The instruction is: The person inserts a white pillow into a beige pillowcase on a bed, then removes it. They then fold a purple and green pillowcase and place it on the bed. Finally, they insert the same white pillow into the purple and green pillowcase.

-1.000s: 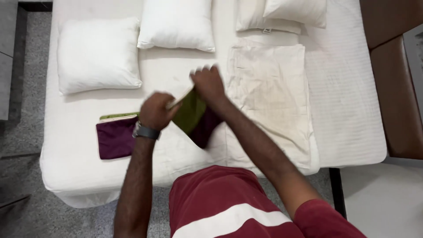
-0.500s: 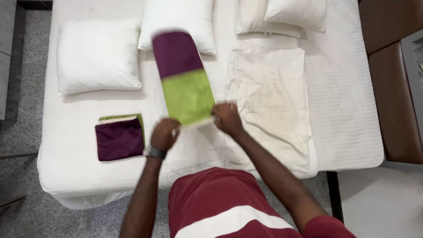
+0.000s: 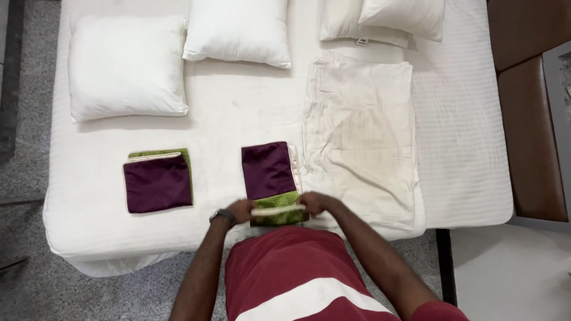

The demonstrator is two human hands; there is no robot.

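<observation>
White bed (image 3: 250,113), near edge: purple-and-green cushion cover (image 3: 269,172) lying long axis away from body, near end pinched by left hand (image 3: 241,210) and right hand (image 3: 315,203), equally close.

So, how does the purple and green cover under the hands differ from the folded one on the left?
The cover under the hands lies longer, its near green end gripped by the left hand and right hand; the folded cover on the left is squarer and untouched. The first shows a broad green band, the second only a green edge. Both rest on the white bed.
</observation>
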